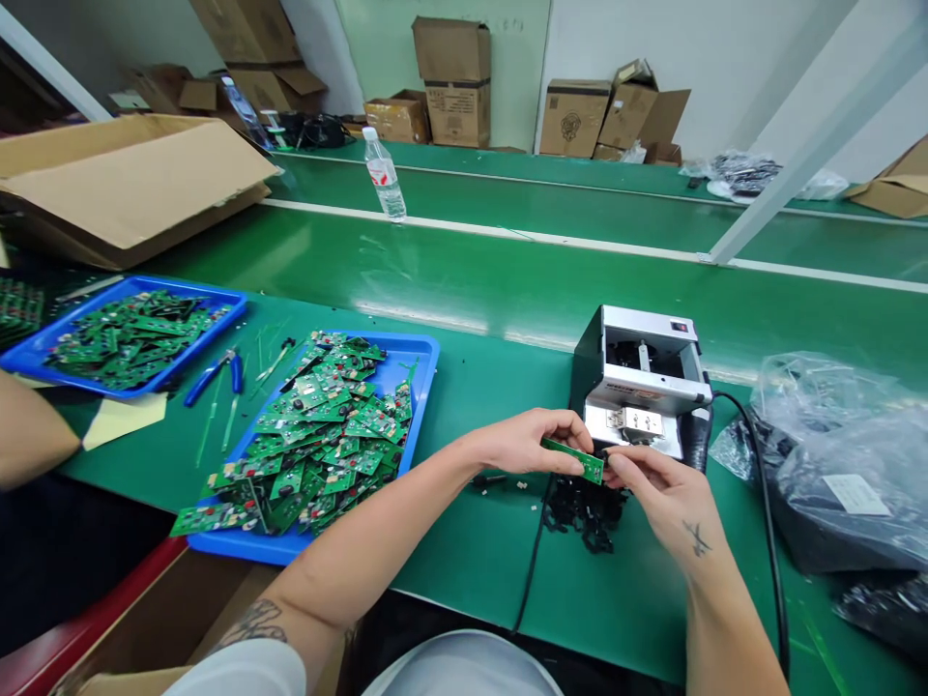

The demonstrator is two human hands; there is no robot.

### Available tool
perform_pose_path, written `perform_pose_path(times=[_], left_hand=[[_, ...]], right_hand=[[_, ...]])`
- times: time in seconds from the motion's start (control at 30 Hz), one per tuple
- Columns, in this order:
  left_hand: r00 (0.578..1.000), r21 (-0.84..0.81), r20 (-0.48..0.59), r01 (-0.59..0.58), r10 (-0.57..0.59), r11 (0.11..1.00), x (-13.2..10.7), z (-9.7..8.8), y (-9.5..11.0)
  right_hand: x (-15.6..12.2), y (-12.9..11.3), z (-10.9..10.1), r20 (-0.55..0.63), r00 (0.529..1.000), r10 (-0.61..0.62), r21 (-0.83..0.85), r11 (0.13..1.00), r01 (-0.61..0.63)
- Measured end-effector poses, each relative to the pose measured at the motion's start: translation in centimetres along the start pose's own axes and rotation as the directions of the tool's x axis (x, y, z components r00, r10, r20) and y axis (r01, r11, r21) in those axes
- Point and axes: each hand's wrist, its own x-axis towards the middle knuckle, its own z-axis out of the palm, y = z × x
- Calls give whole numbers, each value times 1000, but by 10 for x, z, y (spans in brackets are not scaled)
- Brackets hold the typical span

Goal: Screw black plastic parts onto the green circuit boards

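Note:
My left hand [543,440] is closed on one end of a narrow green circuit board [580,462], gripping it between thumb and fingers. At the board's right end, my right hand [649,478] has its thumb and fingertips pinched together. A dark bit shows at those fingertips, too small to make out. Just behind both hands stands a silver and black bench machine [638,362] with a metal block at its front. A heap of small black parts [586,512] lies on the green bench below the board.
A blue tray [427,387] heaped with circuit boards stands to the left, with another blue tray [236,307] beyond. Cutting pliers [236,372] lie between them. Plastic bags [833,454] and a black cable [768,522] are at right. Another person's arm [33,435] reaches in at far left.

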Motion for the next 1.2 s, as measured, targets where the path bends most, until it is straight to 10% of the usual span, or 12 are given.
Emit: perform_pose_path(times=[1.2], left_hand=[[1000, 74, -4, 26, -26, 997, -1, 4, 6]], right_hand=[[9, 7, -1, 172, 983, 63, 0, 998, -64]])
